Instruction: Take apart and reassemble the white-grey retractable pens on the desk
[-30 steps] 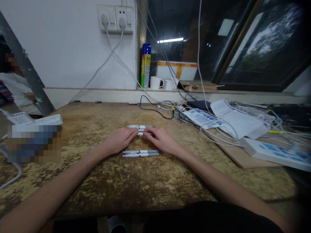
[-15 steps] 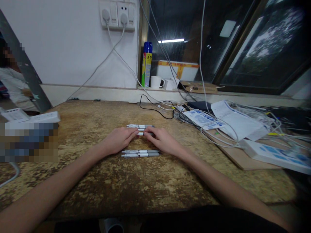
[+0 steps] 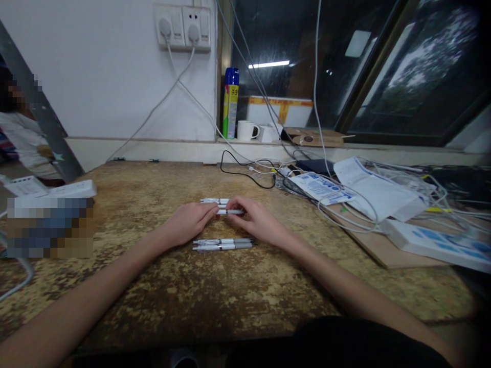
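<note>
My left hand (image 3: 192, 221) and my right hand (image 3: 251, 217) come together over the middle of the worn wooden table (image 3: 184, 296). Between their fingertips lies a white and grey pen (image 3: 222, 211), its left end hidden under my left fingers. My right thumb and fingers close around its grey half. Just behind it lie more pens (image 3: 214, 201) of the same kind, partly covered by my hands. Closer to me, two similar pens (image 3: 224, 244) rest side by side, apart from both hands.
Cables, papers (image 3: 376, 189) and a white and blue box (image 3: 437, 243) crowd the right side. A power strip (image 3: 72, 189) lies at left. A spray can (image 3: 230, 105) and white mug (image 3: 247, 130) stand on the sill. A person (image 3: 25, 133) is at far left.
My right fingers have lifted and arched slightly, showing more of the pen's grey end. My left hand has stayed almost in place. The view has shifted a little.
</note>
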The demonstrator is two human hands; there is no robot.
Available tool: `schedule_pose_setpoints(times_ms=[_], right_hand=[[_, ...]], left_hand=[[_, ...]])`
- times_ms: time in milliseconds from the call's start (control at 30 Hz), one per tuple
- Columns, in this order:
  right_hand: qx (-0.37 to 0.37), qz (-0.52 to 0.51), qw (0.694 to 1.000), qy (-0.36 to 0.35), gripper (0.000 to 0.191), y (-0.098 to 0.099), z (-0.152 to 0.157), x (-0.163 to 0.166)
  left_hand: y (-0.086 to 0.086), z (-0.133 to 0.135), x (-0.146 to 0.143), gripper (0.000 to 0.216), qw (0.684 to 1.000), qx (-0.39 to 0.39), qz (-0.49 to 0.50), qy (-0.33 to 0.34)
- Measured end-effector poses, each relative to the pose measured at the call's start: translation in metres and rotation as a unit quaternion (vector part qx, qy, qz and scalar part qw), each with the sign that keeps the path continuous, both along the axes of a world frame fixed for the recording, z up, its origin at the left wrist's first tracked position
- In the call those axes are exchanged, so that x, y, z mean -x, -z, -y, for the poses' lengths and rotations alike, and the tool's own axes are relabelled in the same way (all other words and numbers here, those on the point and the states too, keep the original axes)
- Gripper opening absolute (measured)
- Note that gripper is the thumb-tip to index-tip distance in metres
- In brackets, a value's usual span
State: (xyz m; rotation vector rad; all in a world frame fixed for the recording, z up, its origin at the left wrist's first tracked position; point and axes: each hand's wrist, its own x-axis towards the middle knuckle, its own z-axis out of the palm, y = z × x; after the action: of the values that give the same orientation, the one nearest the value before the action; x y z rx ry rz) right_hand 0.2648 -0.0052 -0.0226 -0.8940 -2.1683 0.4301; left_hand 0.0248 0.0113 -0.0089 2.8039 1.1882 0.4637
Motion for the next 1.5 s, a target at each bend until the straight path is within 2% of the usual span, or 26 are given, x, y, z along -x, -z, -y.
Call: schedule_pose_setpoints(times_ms=[133,300,600,867,1000,1100,1167,1333,1500], right_hand=[[0.021,0.013,1.000,0.006,0.011,-0.0005,0.0019,0.0008],[0.062,0.039,0.997,0.036,0.027,-0.0016,0.0038,0.0009],[0.052,0.049,0.997,0.037,0.023,-0.0044,0.0048,0.0000],[0.034,-0.025,0.999,0.019,0.012,-0.0042,0.0033,0.0015],[0.089,-0.026,0.995,0.041,0.029,-0.0013,0.0002,0.0011],[0.062,-0.047,0.997,0.025,0.015,0.0014,-0.0017,0.0012],[0.046,-0.080,0.996,0.018,0.016,0.0026,-0.0016,0.0022],[0.117,-0.081,0.989,0.024,0.027,0.0025,0.0001,0.0039],[0.051,-0.096,0.994,0.021,0.016,0.0025,-0.0010,0.0035]], left_hand=[[-0.0002,-0.0010,-0.0006,0.042,1.000,-0.003,0.001,0.006],[0.0003,-0.0021,-0.0015,0.042,1.000,0.005,0.000,0.001],[0.0001,-0.0022,-0.0005,0.042,1.000,0.011,0.002,0.010],[-0.0018,-0.0014,-0.0010,0.045,1.000,0.013,0.013,0.001],[-0.0045,0.0021,-0.0025,0.044,1.000,0.019,0.017,-0.004],[-0.0054,0.0031,-0.0028,0.042,1.000,0.019,0.019,-0.005],[-0.0053,0.0031,-0.0028,0.042,1.000,0.015,0.021,-0.003],[-0.0021,0.0029,-0.0036,0.041,1.000,0.003,0.028,0.005],[0.0014,0.0014,-0.0019,0.040,1.000,-0.007,0.029,0.007]])
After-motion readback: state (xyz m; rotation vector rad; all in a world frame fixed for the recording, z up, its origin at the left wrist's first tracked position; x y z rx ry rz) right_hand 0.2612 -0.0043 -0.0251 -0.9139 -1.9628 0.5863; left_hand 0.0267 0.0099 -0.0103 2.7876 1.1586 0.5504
